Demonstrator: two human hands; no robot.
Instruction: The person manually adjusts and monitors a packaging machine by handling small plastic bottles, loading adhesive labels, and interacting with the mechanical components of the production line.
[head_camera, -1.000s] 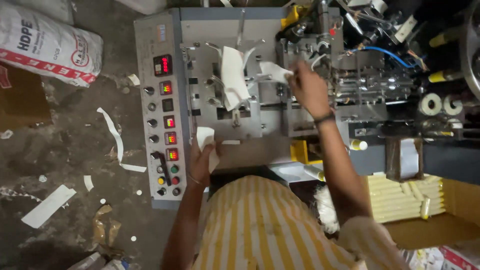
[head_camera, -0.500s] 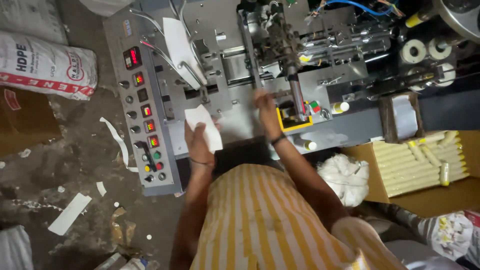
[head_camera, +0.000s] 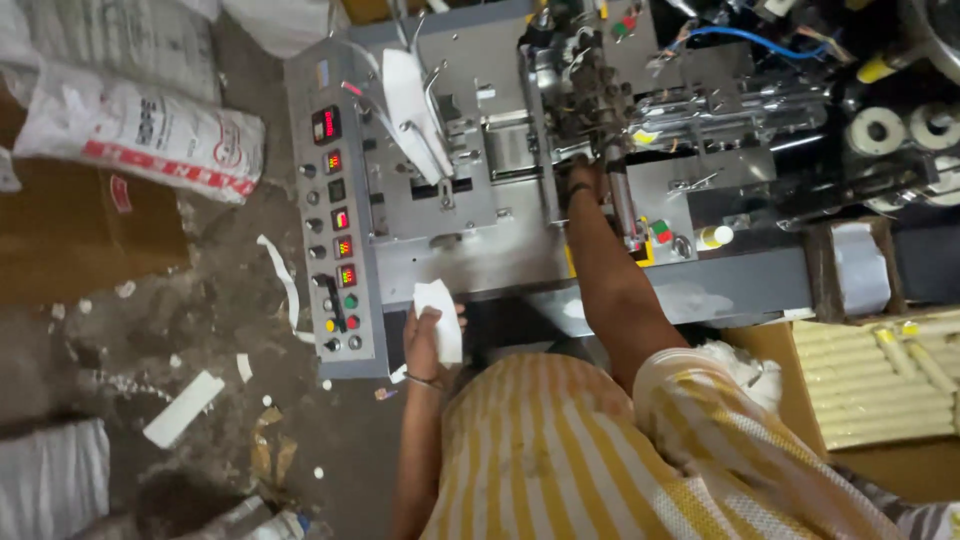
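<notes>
Littered concrete floor (head_camera: 150, 330) surrounded a grey packing machine (head_camera: 470, 240). Left hand (head_camera: 428, 335) pinched a white paper pouch (head_camera: 438, 318) below its control panel (head_camera: 337, 230). Right hand (head_camera: 580, 185), grip hidden, reached among the mechanisms, where moving parts could catch fingers.

I count one grey packing machine (head_camera: 500, 240) with one control panel (head_camera: 335, 230) carrying four small red readouts, and one white sheet (head_camera: 412, 105) clipped on its face. I see one white pouch (head_camera: 438, 320), one printed white sack (head_camera: 140, 130), and two pale rolls (head_camera: 905, 125) at the right. On the floor (head_camera: 200, 330) I make out two long white strips.
</notes>
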